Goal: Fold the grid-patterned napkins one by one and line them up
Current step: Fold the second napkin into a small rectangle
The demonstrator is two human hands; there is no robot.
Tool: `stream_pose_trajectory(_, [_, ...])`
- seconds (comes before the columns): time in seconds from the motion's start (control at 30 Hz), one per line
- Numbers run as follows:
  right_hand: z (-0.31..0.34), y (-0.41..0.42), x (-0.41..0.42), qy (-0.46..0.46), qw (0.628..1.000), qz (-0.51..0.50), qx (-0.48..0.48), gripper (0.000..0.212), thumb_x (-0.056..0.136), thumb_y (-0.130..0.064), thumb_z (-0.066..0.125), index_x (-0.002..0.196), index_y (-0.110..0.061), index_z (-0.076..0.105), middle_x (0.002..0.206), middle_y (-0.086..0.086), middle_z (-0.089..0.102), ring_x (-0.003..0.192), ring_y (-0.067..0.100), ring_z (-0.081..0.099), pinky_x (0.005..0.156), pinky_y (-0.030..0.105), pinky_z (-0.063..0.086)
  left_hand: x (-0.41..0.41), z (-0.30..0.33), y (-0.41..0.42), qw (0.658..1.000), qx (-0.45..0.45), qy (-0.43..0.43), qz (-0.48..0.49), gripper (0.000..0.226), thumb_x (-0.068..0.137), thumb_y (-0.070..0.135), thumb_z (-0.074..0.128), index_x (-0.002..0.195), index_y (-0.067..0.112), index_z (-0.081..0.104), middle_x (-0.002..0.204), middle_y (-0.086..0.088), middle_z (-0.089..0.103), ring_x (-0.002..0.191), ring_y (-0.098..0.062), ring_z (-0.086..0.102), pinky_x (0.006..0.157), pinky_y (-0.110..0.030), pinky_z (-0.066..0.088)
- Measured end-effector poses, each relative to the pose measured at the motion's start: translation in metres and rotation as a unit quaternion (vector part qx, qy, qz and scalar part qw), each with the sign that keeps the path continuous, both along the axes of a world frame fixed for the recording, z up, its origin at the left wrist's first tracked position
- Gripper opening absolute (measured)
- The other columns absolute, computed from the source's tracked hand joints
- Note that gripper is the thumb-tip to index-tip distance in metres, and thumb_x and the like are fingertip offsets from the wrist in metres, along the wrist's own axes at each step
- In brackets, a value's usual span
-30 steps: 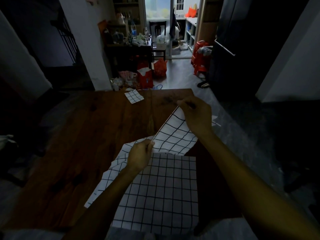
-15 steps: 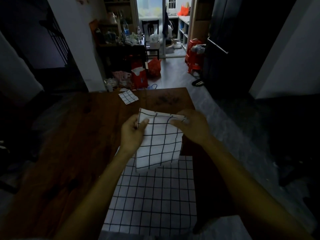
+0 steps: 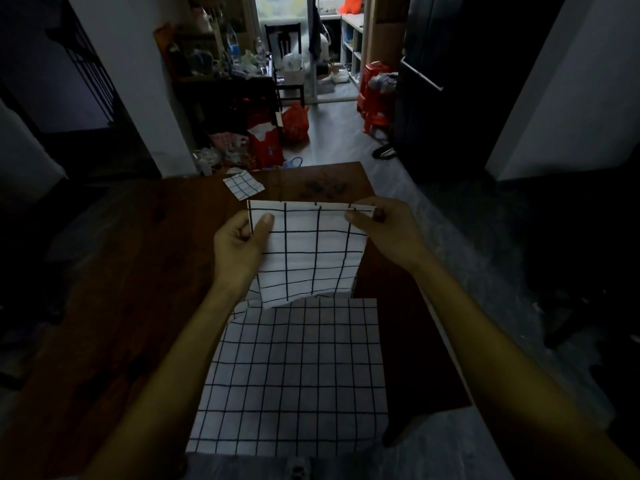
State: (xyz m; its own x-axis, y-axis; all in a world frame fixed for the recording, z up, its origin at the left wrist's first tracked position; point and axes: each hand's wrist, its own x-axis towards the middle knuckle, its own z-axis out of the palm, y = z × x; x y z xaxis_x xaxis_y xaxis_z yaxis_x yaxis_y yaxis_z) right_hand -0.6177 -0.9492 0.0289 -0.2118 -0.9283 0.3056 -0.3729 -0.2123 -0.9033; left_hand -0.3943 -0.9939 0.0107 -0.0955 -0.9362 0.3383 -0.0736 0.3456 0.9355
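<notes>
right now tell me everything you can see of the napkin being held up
The held napkin is white cloth with a black grid, folded and hanging upright above the wooden table. The left hand pinches its top left corner, the right hand its top right. Its lower edge hangs just over the flat napkin.

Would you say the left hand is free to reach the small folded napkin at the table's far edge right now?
Probably not yet: the left hand and right hand both pinch the held napkin. The path to the small folded napkin looks unobstructed.

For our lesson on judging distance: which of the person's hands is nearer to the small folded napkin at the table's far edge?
Left. The left hand lies just below the small folded napkin; the right hand is farther off to its right. Both pinch the raised napkin.
</notes>
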Motion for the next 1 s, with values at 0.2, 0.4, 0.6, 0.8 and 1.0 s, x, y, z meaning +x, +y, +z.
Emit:
stream_pose_trajectory(0.2, [0.0,0.002,-0.001,-0.027,0.999,-0.003,0.018,0.013,0.09,-0.015,0.061,0.098,-0.021,0.069,0.092,0.003,0.071,0.079,0.008,0.064,0.073,0.011,0.051,0.002,0.002,0.004,1.0,0.018,0.006,0.014,0.017,0.09,0.029,0.061,0.075,0.023,0.062,0.079,-0.018,0.06,0.085,-0.047,0.059,0.072,-0.062,0.052])
stream_pose_trajectory(0.4, [0.002,0.007,-0.001,-0.019,0.999,-0.006,0.027,0.015,0.092,-0.015,0.058,0.101,-0.013,0.07,0.096,0.01,0.071,0.08,0.011,0.065,0.07,0.008,0.049,0.004,0.003,0.008,0.999,0.044,0.009,0.02,0.04,0.077,0.052,0.067,0.07,0.014,0.056,0.079,-0.036,0.05,0.075,-0.052,0.055,0.062,-0.068,0.047])
stream_pose_trajectory(0.6, [0.0,0.009,-0.003,-0.014,1.0,-0.006,0.027,0.015,0.093,-0.019,0.057,0.095,-0.014,0.072,0.095,0.022,0.069,0.091,0.034,0.062,0.082,0.036,0.051,0.006,0.004,0.012,0.999,0.036,0.006,0.009,0.051,0.082,0.051,0.062,0.079,0.0,0.054,0.086,-0.038,0.051,0.075,-0.045,0.055,0.069,-0.068,0.048])
stream_pose_trajectory(0.8, [0.005,0.016,-0.002,-0.027,0.999,-0.003,0.019,0.017,0.094,-0.013,0.056,0.105,-0.018,0.067,0.091,-0.012,0.066,0.08,-0.013,0.062,0.072,0.005,0.047,0.007,0.001,0.011,0.999,0.033,0.008,0.009,0.057,0.082,0.047,0.063,0.078,-0.008,0.049,0.079,-0.038,0.047,0.069,-0.036,0.05,0.069,-0.066,0.048])
stream_pose_trajectory(1.0, [0.002,0.017,-0.005,-0.028,1.0,-0.007,0.01,0.016,0.093,-0.012,0.056,0.104,-0.019,0.066,0.092,-0.005,0.067,0.078,-0.011,0.062,0.07,0.001,0.044,0.005,-0.005,0.007,1.0,0.022,0.016,0.011,0.054,0.083,0.041,0.065,0.077,-0.01,0.049,0.073,-0.037,0.043,0.067,-0.03,0.047,0.065,-0.059,0.05])
